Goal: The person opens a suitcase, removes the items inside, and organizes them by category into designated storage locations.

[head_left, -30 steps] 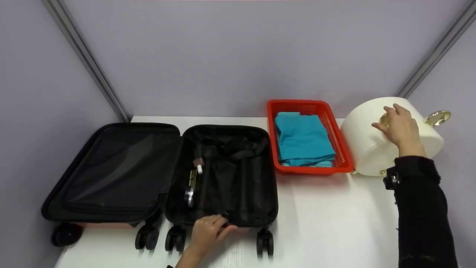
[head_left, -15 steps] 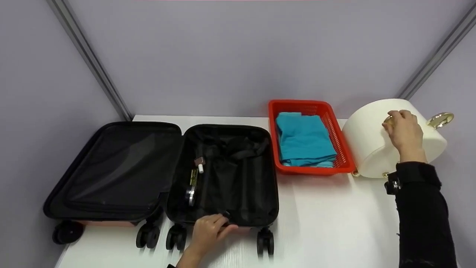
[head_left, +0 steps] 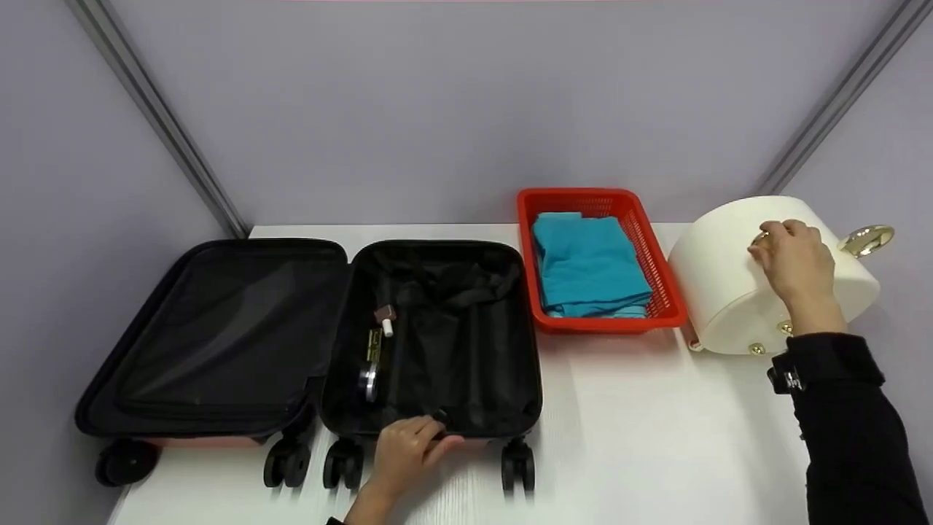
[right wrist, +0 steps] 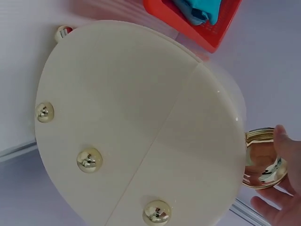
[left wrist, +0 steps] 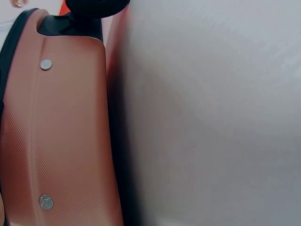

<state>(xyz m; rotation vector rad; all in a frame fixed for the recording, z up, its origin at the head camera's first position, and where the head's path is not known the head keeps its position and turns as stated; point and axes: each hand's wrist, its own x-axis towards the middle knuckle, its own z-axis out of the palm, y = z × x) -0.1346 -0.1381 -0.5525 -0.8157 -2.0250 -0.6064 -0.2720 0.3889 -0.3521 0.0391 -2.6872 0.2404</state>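
Right hand (head_left: 800, 264) pinches a gold handle (right wrist: 264, 159) between thumb and fingers, the cream drum-shaped case (head_left: 721, 262) lying directly beneath it. Well to its left, the left hand (head_left: 404, 448) grips the near rim of an open rose-gold suitcase (left wrist: 70, 132), fingers curled over the edge. Between both hands, farther off, a red basket (head_left: 609, 323) holds folded turquoise cloths (head_left: 592, 266).

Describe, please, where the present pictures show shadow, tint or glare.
Head view: reddish tint on the white table below the red basket; left wrist view: dark, soft-edged shadow along the pink suitcase shell; right wrist view: mirror-like glare on the gold handle, small glints on the cream container.
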